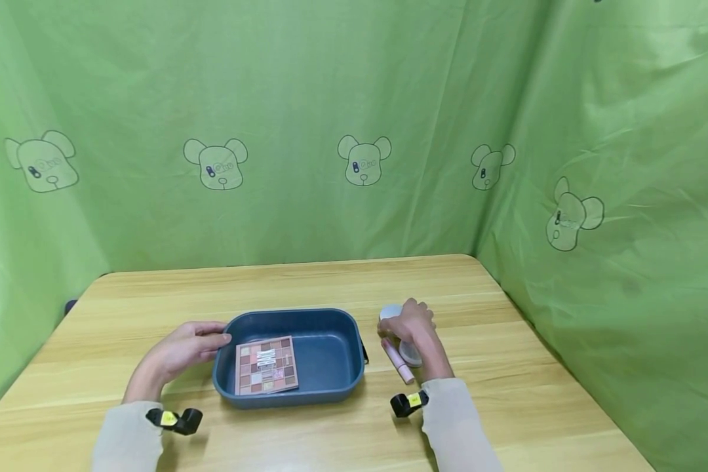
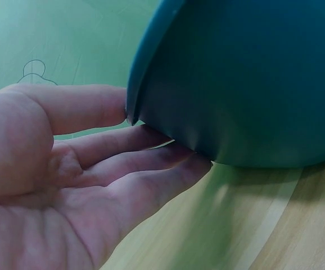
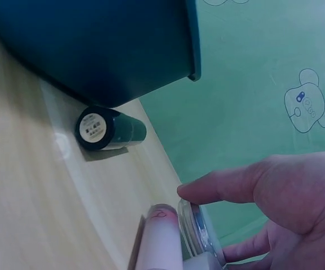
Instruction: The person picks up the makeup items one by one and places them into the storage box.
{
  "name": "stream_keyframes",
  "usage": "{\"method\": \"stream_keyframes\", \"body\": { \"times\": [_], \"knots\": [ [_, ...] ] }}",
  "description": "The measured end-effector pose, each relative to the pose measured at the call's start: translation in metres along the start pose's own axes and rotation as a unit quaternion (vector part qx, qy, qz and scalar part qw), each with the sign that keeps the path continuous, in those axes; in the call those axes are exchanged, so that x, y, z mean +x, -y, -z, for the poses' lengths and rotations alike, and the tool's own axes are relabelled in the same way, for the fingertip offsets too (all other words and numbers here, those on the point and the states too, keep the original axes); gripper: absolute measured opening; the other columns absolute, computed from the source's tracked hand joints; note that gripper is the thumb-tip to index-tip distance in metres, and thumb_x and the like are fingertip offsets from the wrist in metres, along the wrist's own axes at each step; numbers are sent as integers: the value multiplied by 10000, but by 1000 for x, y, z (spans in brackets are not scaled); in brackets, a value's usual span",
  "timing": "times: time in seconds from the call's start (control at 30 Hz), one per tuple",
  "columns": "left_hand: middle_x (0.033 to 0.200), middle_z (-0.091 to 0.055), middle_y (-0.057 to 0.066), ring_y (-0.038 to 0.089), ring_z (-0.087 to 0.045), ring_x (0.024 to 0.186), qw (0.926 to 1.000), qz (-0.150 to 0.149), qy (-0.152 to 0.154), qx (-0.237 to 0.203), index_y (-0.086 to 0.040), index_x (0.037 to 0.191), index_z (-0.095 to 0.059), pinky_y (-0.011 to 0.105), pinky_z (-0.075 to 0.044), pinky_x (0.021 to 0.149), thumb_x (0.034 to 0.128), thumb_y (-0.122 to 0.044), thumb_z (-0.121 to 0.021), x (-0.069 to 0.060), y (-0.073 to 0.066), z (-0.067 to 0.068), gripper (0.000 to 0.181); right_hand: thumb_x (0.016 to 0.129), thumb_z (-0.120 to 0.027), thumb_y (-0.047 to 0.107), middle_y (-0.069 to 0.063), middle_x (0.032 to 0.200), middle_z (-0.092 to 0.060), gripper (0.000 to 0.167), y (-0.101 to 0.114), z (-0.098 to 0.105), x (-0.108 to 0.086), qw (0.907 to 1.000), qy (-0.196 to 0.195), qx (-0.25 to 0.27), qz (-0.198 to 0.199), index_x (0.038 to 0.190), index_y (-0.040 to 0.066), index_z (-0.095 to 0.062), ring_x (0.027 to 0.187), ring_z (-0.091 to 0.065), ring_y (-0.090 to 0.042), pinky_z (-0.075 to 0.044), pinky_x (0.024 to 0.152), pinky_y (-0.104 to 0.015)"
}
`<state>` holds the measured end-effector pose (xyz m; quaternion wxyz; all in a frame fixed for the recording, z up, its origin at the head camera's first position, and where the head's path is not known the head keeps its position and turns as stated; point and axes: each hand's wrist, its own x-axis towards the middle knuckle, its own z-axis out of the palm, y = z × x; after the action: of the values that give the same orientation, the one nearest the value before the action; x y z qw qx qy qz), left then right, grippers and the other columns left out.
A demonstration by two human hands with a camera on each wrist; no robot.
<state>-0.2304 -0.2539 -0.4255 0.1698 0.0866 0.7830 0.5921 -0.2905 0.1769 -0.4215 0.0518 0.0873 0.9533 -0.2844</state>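
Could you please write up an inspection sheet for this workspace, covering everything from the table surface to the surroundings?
Surface: wood-grain table.
Job's things: blue box holding a makeup palette; to its right in the head view, a pink tube, a near round container, a far round container and a dark cylinder lying close to the box.
Clutter: small dark object at the table's left edge, too small to identify.
Grips: left grip touches the box's rim and outer wall; right grip holds the far round container by its edge.
Cables: nothing seen.
Surroundings: green curtain with animal-face outlines.
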Motion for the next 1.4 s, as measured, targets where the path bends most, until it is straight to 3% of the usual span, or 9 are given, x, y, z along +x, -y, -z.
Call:
{"method": "stream_keyframes", "body": {
  "times": [0.23,0.7,1.4],
  "knots": [
    [1458,-486,346,447,-507,1359,10000,4,1,-7,185,1445,-380,450,-472,1142,1012,-190,-601,0,0,0,613,814,-742,333,-314,1232,-449,815,2,3,-1,9994,-65,290,181,1379,-152,-411,1053,-509,-407,-581,849,-510],
    [1457,-491,341,430,-526,1347,10000,39,-31,-10,178,1446,-386,425,-490,1127,1013,-195,-602,0,0,1,610,841,-740,297,-335,1348,-492,839,22,9,-11,9971,-151,576,482,1474,-118,-377,1167,-550,-449,-547,970,-585],
    [1461,-478,352,439,-526,1344,9999,62,-85,26,187,1442,-383,420,-502,1116,1014,-185,-595,0,-2,-1,605,842,-769,293,-288,1326,-550,791,53,11,-29,9918,-219,853,925,1453,-84,-438,1159,-576,-406,-566,945,-540]
  ]
}}
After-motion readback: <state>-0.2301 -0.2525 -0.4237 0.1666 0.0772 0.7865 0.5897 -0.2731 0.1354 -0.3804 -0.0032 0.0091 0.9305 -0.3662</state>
